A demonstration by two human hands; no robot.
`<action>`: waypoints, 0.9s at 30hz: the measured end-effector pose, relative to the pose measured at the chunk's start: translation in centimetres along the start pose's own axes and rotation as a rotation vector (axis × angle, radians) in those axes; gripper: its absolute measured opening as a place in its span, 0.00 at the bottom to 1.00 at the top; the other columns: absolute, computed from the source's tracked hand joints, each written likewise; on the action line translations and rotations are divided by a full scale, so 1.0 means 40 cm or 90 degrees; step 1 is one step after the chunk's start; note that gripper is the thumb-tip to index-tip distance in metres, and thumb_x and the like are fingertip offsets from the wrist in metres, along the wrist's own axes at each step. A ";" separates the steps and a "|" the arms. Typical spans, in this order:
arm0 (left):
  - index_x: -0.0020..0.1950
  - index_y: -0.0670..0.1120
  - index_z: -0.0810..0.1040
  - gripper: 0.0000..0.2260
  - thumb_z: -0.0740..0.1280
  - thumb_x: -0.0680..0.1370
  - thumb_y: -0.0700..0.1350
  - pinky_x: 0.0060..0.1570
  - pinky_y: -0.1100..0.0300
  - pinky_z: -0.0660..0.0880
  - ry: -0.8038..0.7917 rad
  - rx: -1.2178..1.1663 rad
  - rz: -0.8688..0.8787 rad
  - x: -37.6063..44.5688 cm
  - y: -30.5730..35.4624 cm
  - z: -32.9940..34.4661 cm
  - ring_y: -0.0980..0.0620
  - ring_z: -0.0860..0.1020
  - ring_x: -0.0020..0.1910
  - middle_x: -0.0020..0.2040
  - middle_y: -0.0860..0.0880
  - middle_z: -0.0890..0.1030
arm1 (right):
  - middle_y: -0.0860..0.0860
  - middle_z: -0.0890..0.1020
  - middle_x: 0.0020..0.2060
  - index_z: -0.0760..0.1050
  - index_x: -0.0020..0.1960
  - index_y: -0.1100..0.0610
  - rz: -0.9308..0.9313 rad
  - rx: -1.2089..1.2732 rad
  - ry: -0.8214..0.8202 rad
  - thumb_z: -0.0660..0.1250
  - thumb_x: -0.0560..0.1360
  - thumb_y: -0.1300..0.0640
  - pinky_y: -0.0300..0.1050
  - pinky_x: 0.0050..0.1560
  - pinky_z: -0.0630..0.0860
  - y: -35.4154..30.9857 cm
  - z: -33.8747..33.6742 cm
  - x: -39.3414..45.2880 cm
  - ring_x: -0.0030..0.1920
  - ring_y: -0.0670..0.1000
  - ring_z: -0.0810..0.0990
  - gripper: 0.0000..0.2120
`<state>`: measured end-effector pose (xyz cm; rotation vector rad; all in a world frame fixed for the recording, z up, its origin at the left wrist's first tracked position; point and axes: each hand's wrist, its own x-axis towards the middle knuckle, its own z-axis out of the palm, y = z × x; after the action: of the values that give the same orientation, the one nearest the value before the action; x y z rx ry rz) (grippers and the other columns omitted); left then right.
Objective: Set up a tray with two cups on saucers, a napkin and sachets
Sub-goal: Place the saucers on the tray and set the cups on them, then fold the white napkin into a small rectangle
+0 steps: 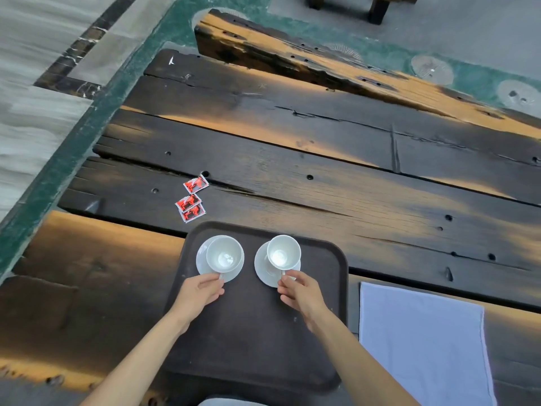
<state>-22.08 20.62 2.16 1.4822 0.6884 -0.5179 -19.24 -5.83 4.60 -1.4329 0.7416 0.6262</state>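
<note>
A dark brown tray (254, 332) lies on the wooden table in front of me. At its far end stand two white cups, each on a white saucer: the left cup (224, 253) on the left saucer (202, 259), the right cup (283, 252) on the right saucer (262, 269). My left hand (202, 291) pinches the left cup's handle. My right hand (298, 291) pinches the right cup's handle. Three red sachets (191, 199) lie on the table just beyond the tray's far left corner. A pale lilac napkin (424, 341) lies flat to the right of the tray.
The table (351, 186) is made of dark, rough planks with gaps and bolt holes. A raised wooden beam (292, 60) runs along its far side. Green and grey floor lies to the left of the table.
</note>
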 end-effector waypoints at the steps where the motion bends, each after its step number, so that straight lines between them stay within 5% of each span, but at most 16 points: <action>1: 0.62 0.45 0.82 0.12 0.71 0.79 0.43 0.56 0.57 0.80 0.005 -0.001 0.000 -0.006 0.000 -0.001 0.50 0.86 0.52 0.55 0.45 0.86 | 0.58 0.86 0.52 0.79 0.61 0.53 -0.003 0.002 0.001 0.69 0.79 0.56 0.41 0.47 0.83 -0.002 -0.002 -0.008 0.50 0.51 0.86 0.10; 6: 0.66 0.53 0.79 0.15 0.70 0.79 0.47 0.52 0.57 0.80 0.025 0.024 0.011 -0.048 -0.016 -0.001 0.52 0.86 0.51 0.55 0.49 0.85 | 0.56 0.85 0.52 0.78 0.61 0.51 -0.028 -0.006 0.017 0.69 0.78 0.58 0.41 0.45 0.83 0.001 -0.043 -0.055 0.49 0.50 0.86 0.12; 14: 0.73 0.49 0.74 0.21 0.70 0.79 0.46 0.51 0.54 0.80 0.031 0.047 -0.002 -0.126 -0.057 0.071 0.49 0.85 0.53 0.56 0.49 0.84 | 0.53 0.86 0.52 0.78 0.61 0.49 -0.056 -0.006 0.058 0.70 0.78 0.57 0.42 0.47 0.83 0.051 -0.225 -0.131 0.50 0.51 0.86 0.13; 19: 0.72 0.48 0.74 0.21 0.70 0.80 0.46 0.52 0.53 0.80 0.000 0.080 -0.004 -0.174 -0.061 0.199 0.49 0.84 0.54 0.58 0.49 0.83 | 0.55 0.85 0.47 0.80 0.59 0.53 -0.049 0.004 0.080 0.70 0.77 0.60 0.41 0.40 0.82 0.086 -0.393 -0.156 0.40 0.48 0.84 0.11; 27: 0.70 0.48 0.76 0.18 0.69 0.80 0.46 0.53 0.55 0.81 -0.033 0.108 0.018 -0.247 -0.066 0.513 0.51 0.84 0.55 0.58 0.49 0.84 | 0.52 0.86 0.50 0.82 0.55 0.51 -0.045 -0.030 0.084 0.69 0.79 0.58 0.39 0.41 0.81 0.139 -0.691 -0.168 0.48 0.50 0.86 0.07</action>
<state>-28.93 -0.85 6.36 1.6282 0.5944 -0.6031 -29.88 -32.75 6.44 -1.5488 0.7807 0.5016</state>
